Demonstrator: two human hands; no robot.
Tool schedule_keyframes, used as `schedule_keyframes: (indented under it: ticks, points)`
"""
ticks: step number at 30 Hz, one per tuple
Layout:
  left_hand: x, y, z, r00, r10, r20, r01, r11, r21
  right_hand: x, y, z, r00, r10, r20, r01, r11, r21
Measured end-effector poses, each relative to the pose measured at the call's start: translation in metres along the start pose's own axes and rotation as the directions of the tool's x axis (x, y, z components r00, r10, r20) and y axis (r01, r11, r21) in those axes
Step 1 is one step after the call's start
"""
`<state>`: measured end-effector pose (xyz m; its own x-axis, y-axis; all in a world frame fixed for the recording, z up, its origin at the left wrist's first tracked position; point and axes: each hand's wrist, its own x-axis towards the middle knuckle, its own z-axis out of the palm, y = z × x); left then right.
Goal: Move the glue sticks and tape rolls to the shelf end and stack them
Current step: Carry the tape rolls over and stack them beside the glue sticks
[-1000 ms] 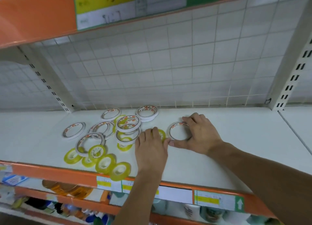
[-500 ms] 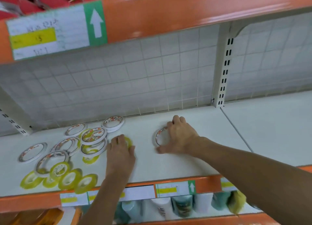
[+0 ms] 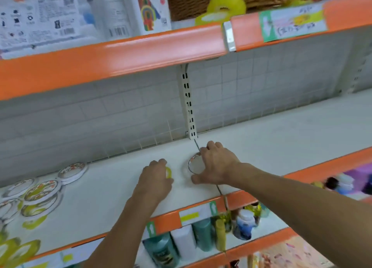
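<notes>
1. My right hand [image 3: 216, 165] lies over a white tape roll [image 3: 194, 164] flat on the shelf [image 3: 281, 139], fingers curled round its far rim and thumb stretched along the near side, so the grip has the roll loosely caged, not lifted.
2. My left hand [image 3: 156, 180] covers a small yellow tape roll [image 3: 168, 172], just left of the white one; only a sliver of yellow peeks out by my fingers, so it looks like a curled hold, though motion blur makes that hard to confirm.
3. Both rolls sit right at the seam [image 3: 219, 189] between shelf panels, below the slotted upright [image 3: 189, 110].
4. The remaining tape rolls [image 3: 40, 191] lie well apart at the far left, white ones overlapping and yellow ones near the front edge. No glue sticks show here.
5. Risk one: the seam could catch a roll's edge as it slides across, tipping it out from under my fingers.
6. Risk two: both holds are light, so a fast push may leave a roll behind or send it toward the orange front lip [image 3: 201, 211] and down onto the bottles [image 3: 203, 237] below.
</notes>
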<state>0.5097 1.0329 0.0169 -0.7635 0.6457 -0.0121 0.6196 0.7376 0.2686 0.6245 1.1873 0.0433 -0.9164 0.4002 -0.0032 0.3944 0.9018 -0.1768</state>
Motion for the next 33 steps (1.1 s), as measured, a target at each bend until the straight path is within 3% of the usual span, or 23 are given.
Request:
schedule_keyframes:
  ticks: [21,33]
  points:
    - [-0.014,0.278,0.073,0.897,0.429,0.104,-0.429,0.903,-0.025,-0.144,0.232,-0.03,0.94,0.327,-0.096,-0.325,0.945,0.038]
    - [0.005,0.404,0.103,0.743,0.653,0.145,-0.652,0.755,-0.06,-0.205,0.34,-0.047,0.81,0.564,-0.162,-0.548,0.825,0.137]
